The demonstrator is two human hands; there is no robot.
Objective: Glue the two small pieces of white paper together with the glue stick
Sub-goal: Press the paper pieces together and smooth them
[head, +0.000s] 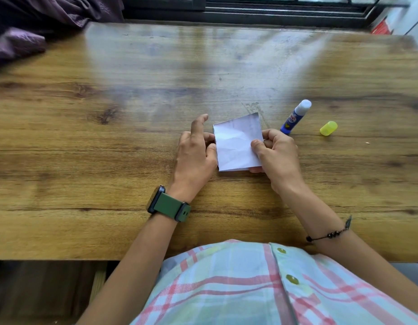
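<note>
The white paper sits near the middle of the wooden table, a near-square sheet turned a little so its far corner points up and to the right; a second edge peeks out along its left side (so two pieces look stacked). The left hand pinches the left edge, forefinger lifted straight. The right hand grips the right edge, thumb curled on top. Just right of it stands the glue stick, uncapped, its long axis leaning up and to the right, white tip away from the person. Its yellow cap lies apart, further right, on its side.
</note>
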